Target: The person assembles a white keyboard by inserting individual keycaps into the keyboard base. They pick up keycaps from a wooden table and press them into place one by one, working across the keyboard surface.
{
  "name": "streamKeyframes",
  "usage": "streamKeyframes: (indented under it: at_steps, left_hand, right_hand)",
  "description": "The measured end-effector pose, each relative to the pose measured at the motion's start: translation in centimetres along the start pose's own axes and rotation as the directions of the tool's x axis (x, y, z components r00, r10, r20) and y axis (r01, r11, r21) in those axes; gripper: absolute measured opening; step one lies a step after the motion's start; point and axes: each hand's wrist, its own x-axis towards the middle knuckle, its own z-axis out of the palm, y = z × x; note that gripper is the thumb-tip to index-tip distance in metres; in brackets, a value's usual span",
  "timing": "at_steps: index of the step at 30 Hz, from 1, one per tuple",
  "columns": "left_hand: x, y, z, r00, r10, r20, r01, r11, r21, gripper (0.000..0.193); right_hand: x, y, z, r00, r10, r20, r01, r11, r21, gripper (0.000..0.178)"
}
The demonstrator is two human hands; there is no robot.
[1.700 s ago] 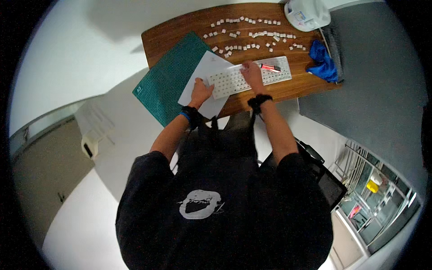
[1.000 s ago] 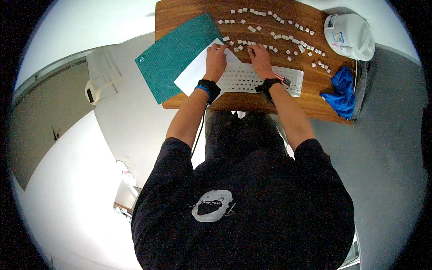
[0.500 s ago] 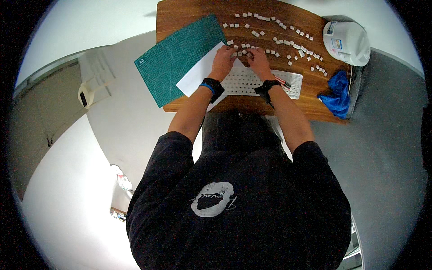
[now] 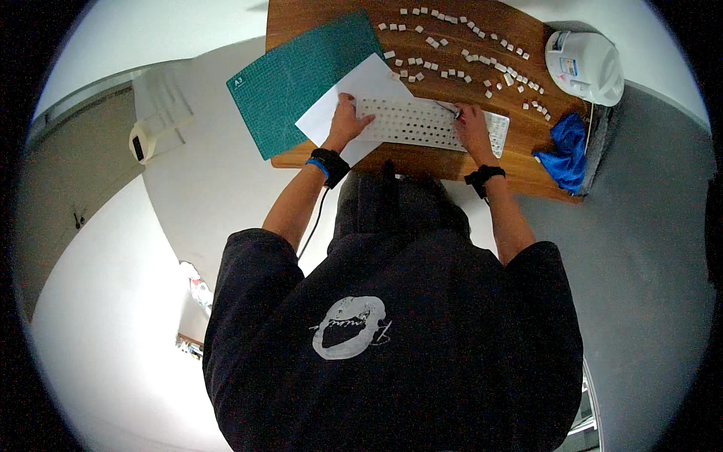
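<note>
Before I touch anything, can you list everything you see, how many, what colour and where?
Table: one, brown, top middle
Keyboard: one, white, near the table's front
Loose keycaps: dozens, whitish, rows on the table's far side
Slim tool: one, looks dark, above the keyboard's right half
Cutting mat: one, green, table's left
Paper sheet: one, white, partly over the mat
Container: one, white, table's far right corner
Cloth: one, blue, table's right edge
Fixture: one, cream with dark panel, far left
Shirt: one, black with white print, lower middle
Wristbands: two black, one per wrist
Left hand: one, bare, at the keyboard's left end
Right hand: one, bare, holding the tool
</note>
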Motion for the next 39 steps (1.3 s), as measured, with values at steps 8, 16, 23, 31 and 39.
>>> streamKeyframes:
  at_steps: [8,16,23,31,39]
  left_hand:
    - [-1.4,1.7,-1.5,0.967,-0.014,0.254,0.153,0.83,-0.537,0.049]
    - [-3.9,3.7,-0.3,0.968,0.043,0.248,0.2,0.466,-0.862,0.062]
    - [-5.4,4.3,0.1,0.966,0.048,0.253,0.195,0.505,-0.841,0.05]
    - [-5.5,4.0,0.2,0.965,0.024,0.26,0.219,0.465,-0.858,0.052]
    - [-5.1,4.0,0.3,0.964,-0.004,0.267,0.243,0.425,-0.872,0.052]
  right_hand:
    - [-1.3,1.0,-1.2,0.976,-0.19,-0.11,0.197,0.979,0.059,0.029]
    - [-2.6,-3.4,-1.9,0.903,-0.404,0.145,0.397,0.915,0.076,0.033]
    - [-3.2,-4.4,-2.5,0.864,-0.489,0.117,0.47,0.869,0.157,0.034]
    - [-2.8,-5.7,-3.6,0.883,-0.443,0.155,0.44,0.896,0.052,0.032]
    - [-2.7,-5.2,-2.9,0.894,-0.415,0.168,0.413,0.91,0.05,0.032]
